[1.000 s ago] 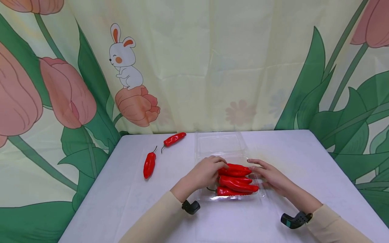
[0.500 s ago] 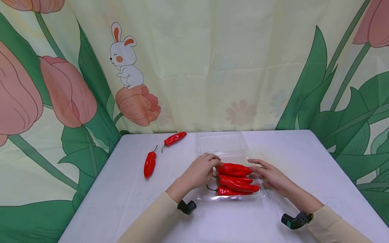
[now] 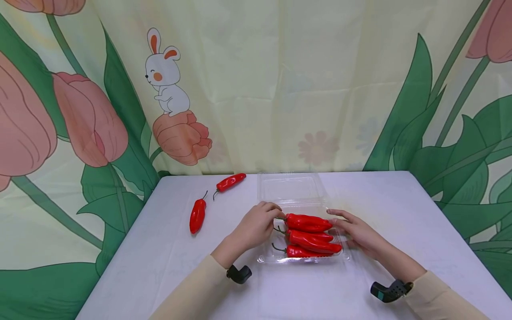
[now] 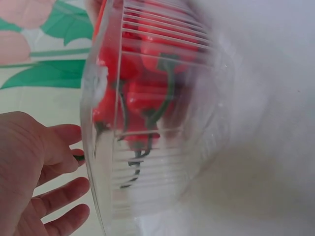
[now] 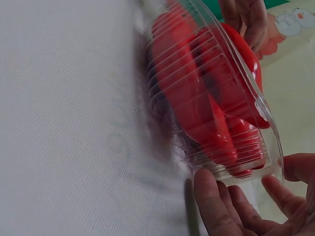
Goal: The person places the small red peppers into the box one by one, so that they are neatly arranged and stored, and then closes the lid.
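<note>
A clear plastic clamshell box (image 3: 265, 259) lies with its lid (image 3: 290, 186) folded back. Several red chili peppers (image 3: 314, 242) are heaped inside, their stems pointing left. My left hand (image 3: 256, 224) is at the box's left side, where thumb and finger pinch the stem of the top pepper (image 3: 308, 222). In the left wrist view, a bit of green stem (image 4: 78, 158) shows at those fingertips, just outside the rim. Against the box's right end rests my right hand (image 3: 362, 235), fingers loosely extended along the wall and near the rim in the right wrist view (image 5: 246, 211).
Two loose red peppers lie on the white table to the left, one upright in view (image 3: 198, 216) and one slanted (image 3: 230, 182) near the back edge. Behind the table (image 3: 160, 266) hangs a curtain (image 3: 256, 89) printed with tulips and a rabbit.
My left hand has slid left from the top pepper's body to its stem, uncovering that pepper's left part. The right hand and the box have stayed in place.
</note>
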Demonstrator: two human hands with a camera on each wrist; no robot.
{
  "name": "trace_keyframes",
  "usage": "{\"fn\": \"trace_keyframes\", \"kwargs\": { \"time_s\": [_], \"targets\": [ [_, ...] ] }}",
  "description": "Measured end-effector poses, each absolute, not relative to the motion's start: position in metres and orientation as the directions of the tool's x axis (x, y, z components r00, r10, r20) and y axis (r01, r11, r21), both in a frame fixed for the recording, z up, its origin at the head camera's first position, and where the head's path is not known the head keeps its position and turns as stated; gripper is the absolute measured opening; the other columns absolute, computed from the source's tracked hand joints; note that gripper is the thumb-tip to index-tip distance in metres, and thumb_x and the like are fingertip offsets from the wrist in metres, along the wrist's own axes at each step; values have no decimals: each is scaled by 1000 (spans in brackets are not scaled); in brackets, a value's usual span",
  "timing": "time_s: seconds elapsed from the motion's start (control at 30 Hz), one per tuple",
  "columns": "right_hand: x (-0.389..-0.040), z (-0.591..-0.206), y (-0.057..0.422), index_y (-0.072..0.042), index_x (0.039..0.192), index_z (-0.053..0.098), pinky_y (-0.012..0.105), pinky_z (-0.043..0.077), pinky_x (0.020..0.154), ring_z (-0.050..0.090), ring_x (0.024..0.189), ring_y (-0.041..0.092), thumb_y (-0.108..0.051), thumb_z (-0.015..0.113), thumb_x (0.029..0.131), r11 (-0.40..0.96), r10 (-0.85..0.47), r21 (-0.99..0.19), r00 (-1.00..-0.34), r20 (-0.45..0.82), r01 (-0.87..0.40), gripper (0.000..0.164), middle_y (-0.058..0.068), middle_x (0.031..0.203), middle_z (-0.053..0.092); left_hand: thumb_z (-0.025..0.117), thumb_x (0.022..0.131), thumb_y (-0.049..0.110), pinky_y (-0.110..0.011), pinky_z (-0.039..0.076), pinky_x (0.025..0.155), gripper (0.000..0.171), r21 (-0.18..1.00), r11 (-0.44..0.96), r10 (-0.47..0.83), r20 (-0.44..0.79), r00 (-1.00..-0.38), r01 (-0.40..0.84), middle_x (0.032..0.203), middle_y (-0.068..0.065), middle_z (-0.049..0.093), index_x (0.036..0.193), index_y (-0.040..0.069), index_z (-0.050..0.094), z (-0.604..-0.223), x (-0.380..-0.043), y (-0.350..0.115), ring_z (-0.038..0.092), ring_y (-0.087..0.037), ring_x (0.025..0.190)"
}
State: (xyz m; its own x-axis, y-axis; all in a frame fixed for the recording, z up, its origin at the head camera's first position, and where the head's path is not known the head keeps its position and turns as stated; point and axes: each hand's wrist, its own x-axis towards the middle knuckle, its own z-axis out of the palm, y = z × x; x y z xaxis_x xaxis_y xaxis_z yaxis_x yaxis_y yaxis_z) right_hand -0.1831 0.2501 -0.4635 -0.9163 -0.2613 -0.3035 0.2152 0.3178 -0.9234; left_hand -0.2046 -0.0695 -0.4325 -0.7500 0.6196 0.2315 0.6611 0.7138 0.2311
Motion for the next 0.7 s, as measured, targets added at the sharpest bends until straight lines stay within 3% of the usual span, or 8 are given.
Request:
{"fn": "trace_keyframes", "kwargs": {
  "time_s": [0.27, 0.47, 0.7],
  "targets": [
    [-183, -464, 251, -10, 162, 27, 51, 59, 95, 60, 131, 39, -38, 53, 107, 324, -262, -923, -918, -299, 208, 67, 27, 152, 49, 66, 95, 1, -35, 52, 106, 33, 279, 742, 572, 208, -793, 609, 130, -1, 66, 122, 20, 72, -436, -202, -80, 59, -20, 124],
    [-184, -464, 251, -10, 162, 28, 50, 59, 94, 59, 131, 39, -37, 53, 107, 321, -261, -923, -917, -302, 213, 66, 28, 151, 50, 67, 95, 1, -34, 55, 102, 36, 321, 734, 541, 257, -801, 598, 129, 0, 66, 127, 19, 68, -442, -204, -90, 60, -19, 122],
    [-185, -466, 251, -11, 162, 28, 50, 59, 94, 59, 131, 39, -38, 53, 107, 323, -258, -921, -916, -306, 217, 67, 27, 151, 51, 70, 94, 3, -34, 55, 102, 33, 330, 757, 510, 242, -825, 564, 127, 1, 67, 122, 20, 70, -445, -206, -102, 60, -19, 121]
  ]
}}
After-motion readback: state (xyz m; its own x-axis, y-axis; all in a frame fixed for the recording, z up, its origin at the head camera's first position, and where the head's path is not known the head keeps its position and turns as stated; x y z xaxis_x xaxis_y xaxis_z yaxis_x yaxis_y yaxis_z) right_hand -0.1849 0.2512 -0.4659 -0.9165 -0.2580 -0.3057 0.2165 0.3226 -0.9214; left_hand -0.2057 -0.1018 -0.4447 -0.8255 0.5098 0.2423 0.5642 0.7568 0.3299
